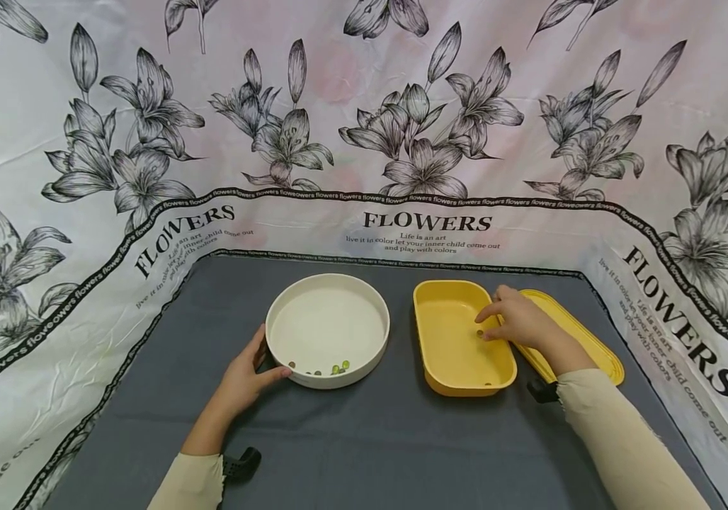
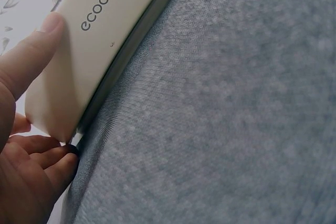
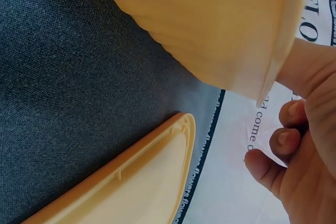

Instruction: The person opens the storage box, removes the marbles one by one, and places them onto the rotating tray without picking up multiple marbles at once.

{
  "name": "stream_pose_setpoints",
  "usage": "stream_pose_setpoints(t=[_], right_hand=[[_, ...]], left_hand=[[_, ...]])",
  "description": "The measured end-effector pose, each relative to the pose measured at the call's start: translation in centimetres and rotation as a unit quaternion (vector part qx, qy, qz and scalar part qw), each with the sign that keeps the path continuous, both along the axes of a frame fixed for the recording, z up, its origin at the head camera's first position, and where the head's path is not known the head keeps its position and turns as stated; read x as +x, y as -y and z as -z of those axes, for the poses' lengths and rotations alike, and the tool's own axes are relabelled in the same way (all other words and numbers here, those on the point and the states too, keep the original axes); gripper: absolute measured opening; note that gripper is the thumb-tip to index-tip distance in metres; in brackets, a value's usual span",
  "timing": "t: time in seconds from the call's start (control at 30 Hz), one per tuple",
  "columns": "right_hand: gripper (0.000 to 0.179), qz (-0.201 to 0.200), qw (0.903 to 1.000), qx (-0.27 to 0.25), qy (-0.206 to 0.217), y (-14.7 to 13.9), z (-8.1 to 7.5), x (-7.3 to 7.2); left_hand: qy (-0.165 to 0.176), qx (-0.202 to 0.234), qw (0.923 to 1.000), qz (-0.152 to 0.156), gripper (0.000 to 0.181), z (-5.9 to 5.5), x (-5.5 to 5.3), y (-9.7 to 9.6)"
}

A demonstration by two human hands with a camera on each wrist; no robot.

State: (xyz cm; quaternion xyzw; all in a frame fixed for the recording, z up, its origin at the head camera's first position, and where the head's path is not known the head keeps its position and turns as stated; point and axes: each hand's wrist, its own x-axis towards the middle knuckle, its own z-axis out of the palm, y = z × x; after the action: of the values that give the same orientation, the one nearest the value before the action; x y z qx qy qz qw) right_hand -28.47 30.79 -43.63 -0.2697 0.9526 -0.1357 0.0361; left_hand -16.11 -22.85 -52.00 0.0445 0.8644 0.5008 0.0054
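Note:
A round white dish stands left of centre, with several small green and brown beads lying along its near side. My left hand holds the dish at its near left, the thumb against the outer wall and the fingers round the side. Over a yellow rectangular container, my right hand reaches in across the right rim. Its thumb and index finger are spread, with a small brown bead close by the thumb tip. The container's wall hides those fingertips in the right wrist view.
A yellow lid lies at the container's right, partly under my right forearm. Another small brown bead sits at the container's near end. Grey cloth with a flower-printed border covers the table.

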Motion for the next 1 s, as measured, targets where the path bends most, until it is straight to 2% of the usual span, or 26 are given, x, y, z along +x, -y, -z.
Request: stream_pose_setpoints(t=[0.13,0.3,0.63,1.0], right_hand=[[0.030,-0.020,0.9986,0.031,-0.037,0.4,0.0,-0.5],[0.029,-0.018,0.9966,0.062,-0.051,0.9,0.6,-1.2],[0.024,0.047,0.9961,0.065,-0.037,1.4,1.6,-1.0],[0.018,0.081,0.9939,0.075,-0.005,2.3,1.8,-0.8]], left_hand=[[-0.009,0.004,0.9999,0.002,0.117,0.2,-0.1,0.0],[-0.016,0.012,0.9998,0.005,0.114,0.5,-0.1,0.1],[-0.007,0.010,0.9999,0.009,0.115,0.4,-0.1,0.1],[-0.004,0.005,1.0000,0.006,0.117,0.2,-0.1,0.2]])
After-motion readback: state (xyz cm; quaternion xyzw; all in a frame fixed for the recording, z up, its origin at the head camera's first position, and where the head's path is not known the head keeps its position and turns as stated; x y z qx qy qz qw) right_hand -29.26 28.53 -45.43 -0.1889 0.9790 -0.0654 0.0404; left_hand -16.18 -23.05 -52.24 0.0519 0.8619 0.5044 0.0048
